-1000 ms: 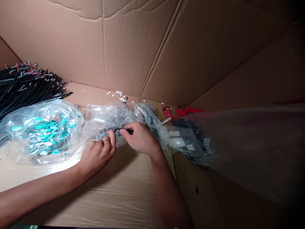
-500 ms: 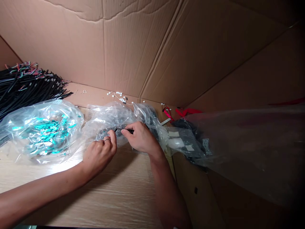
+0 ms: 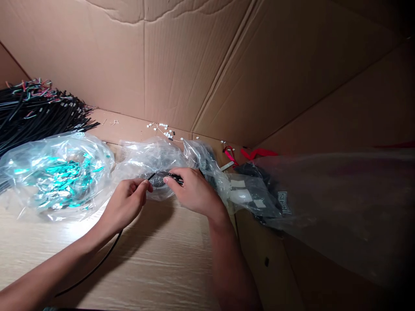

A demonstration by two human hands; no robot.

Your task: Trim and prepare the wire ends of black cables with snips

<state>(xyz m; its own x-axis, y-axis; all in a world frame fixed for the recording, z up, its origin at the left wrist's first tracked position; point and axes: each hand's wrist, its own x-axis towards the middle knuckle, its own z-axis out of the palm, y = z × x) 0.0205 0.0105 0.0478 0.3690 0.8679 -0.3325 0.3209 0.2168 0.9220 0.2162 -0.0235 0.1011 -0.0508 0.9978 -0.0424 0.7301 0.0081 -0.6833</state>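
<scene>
A black cable (image 3: pixel 112 249) is held over the desk (image 3: pixel 162 263), its short end projecting from the left hand (image 3: pixel 128 203) toward the right and its length hanging below the left wrist in a curve to the lower left. The left hand is closed, with the cable pinched between thumb and fingers. The right hand (image 3: pixel 193 188) is partly closed around a slim dark item (image 3: pixel 176 177), gripped at the thumb and forefinger; whether this item meets the cable end cannot be told. Just behind the hands, a clear bag (image 3: pixel 152 152) with small dark pieces is spread. To its left, a clear bag of teal pieces (image 3: pixel 65 179) is set, with a heap of black cables (image 3: pixel 39 114) behind it. Small white pieces (image 3: pixel 167 134) are scattered near the cardboard wall (image 3: pixel 113 65). On the right, red strips (image 3: pixel 259 152) and a large translucent bag (image 3: pixel 337 203) are seen in shadow.
</scene>
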